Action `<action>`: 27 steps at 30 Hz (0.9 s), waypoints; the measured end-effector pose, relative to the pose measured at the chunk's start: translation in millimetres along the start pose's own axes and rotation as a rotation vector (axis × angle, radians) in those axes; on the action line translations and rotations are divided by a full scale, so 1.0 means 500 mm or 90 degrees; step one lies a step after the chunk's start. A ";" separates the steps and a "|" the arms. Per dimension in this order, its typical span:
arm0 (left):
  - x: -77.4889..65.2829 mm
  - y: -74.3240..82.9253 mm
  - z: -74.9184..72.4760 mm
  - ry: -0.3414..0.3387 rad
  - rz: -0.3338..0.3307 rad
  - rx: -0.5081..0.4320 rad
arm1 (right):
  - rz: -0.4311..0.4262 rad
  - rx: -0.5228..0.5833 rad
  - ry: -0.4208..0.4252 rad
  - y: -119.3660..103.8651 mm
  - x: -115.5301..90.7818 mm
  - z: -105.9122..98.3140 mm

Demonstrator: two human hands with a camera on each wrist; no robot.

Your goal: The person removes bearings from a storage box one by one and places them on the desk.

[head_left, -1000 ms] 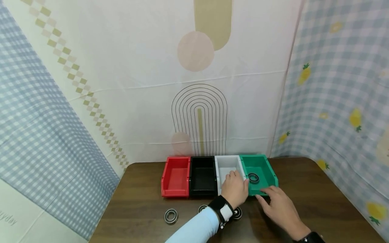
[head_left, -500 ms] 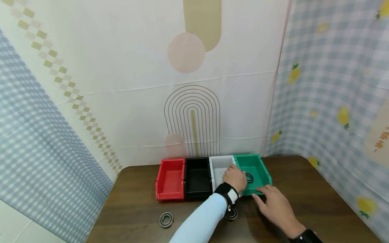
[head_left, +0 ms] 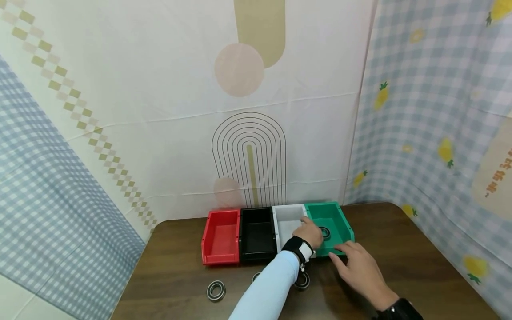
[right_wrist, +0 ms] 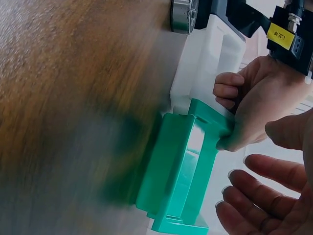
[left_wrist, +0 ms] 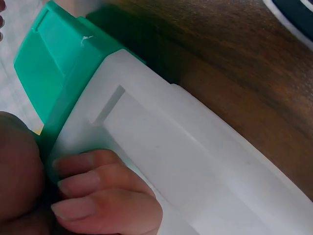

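Observation:
My left hand [head_left: 310,233] reaches over the meeting walls of the white bin [head_left: 285,218] and the green bin [head_left: 341,222]. In the left wrist view its curled fingers [left_wrist: 117,196] lie inside the white bin, with the thumb on the green side, pinching the walls. A ball bearing [head_left: 328,233] lies in the green bin beside that hand. My right hand [head_left: 360,269] hovers at the green bin's front right corner, thumb and fingers spread. The right wrist view shows its fingers [right_wrist: 266,193] loosely bent, holding nothing.
A black bin [head_left: 256,231] and a red bin [head_left: 221,233] complete the row leftward. On the brown table [head_left: 172,262] in front lie a left bearing [head_left: 210,291], a middle bearing [head_left: 254,276] partly behind my left sleeve, and a right bearing [head_left: 307,281]. A patterned curtain [head_left: 180,146] hangs behind.
The head view has shifted slightly, so the scene slides left. My left hand has settled lower over the white and green bins' walls. The right hand stays by the green bin.

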State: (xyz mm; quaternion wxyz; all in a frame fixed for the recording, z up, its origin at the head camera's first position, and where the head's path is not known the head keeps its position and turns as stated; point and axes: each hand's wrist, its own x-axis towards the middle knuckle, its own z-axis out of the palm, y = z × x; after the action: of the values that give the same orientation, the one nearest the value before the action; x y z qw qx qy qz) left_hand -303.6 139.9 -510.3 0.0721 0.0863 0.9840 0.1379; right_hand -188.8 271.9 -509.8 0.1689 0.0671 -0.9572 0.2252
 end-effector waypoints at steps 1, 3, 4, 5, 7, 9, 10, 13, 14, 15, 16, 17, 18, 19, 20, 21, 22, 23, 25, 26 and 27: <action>0.001 -0.001 0.000 -0.001 0.004 0.000 | 0.002 0.002 -0.003 -0.001 0.001 -0.001; 0.003 -0.002 0.001 -0.005 0.010 -0.008 | 0.004 0.004 -0.008 -0.003 0.002 -0.002; 0.005 -0.002 0.002 -0.006 0.013 -0.010 | 0.004 0.006 -0.009 -0.003 0.002 -0.002; 0.005 -0.003 0.003 -0.006 0.013 -0.016 | 0.005 0.006 -0.011 -0.004 0.003 -0.002; 0.006 -0.004 0.004 -0.007 0.020 -0.015 | 0.006 0.007 -0.012 -0.005 0.003 -0.003; 0.006 -0.006 0.005 -0.007 0.025 -0.020 | 0.006 0.006 -0.013 -0.005 0.002 -0.003; 0.007 -0.007 0.005 -0.006 0.027 -0.024 | 0.008 0.006 -0.013 -0.005 0.002 -0.003; 0.007 -0.009 0.006 -0.006 0.030 -0.039 | 0.010 0.004 -0.014 -0.002 0.003 -0.002; 0.007 -0.010 0.006 -0.008 0.030 -0.043 | 0.009 0.003 -0.015 0.000 0.004 -0.002; 0.007 -0.010 0.005 -0.009 0.029 -0.048 | 0.009 0.002 -0.016 0.001 0.006 -0.002; 0.008 -0.011 0.005 -0.010 0.030 -0.050 | 0.008 0.001 -0.015 0.003 0.008 -0.001; 0.007 -0.010 0.004 -0.010 0.030 -0.052 | 0.005 0.002 -0.015 0.006 0.011 0.001; 0.007 -0.010 0.004 -0.009 0.033 -0.054 | 0.003 0.003 -0.016 0.008 0.015 0.002; 0.007 -0.010 0.003 -0.008 0.037 -0.053 | 0.000 0.006 -0.017 0.011 0.019 0.004; 0.007 -0.010 0.003 -0.010 0.039 -0.054 | -0.005 0.008 -0.018 0.014 0.024 0.006; 0.007 -0.010 0.004 -0.007 0.042 -0.053 | -0.011 0.013 -0.021 0.016 0.030 0.009; 0.007 -0.010 0.004 -0.008 0.044 -0.050 | -0.017 0.016 -0.025 0.019 0.036 0.014; 0.007 -0.010 0.005 -0.008 0.046 -0.049 | -0.023 0.019 -0.030 0.022 0.042 0.018; 0.009 -0.011 0.009 -0.011 0.054 -0.035 | -0.039 0.020 -0.035 0.028 0.056 0.029; 0.010 -0.011 0.011 -0.014 0.056 -0.028 | -0.048 0.018 -0.036 0.030 0.064 0.034; 0.011 -0.011 0.011 -0.015 0.062 -0.014 | -0.053 0.014 -0.038 0.032 0.072 0.039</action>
State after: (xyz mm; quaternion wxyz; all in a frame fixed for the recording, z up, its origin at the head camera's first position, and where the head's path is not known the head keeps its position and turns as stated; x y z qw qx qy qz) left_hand -309.0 137.0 -517.9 0.0782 0.1353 0.9761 0.1509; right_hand -231.2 275.5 -519.9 0.1487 0.1155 -0.9556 0.2265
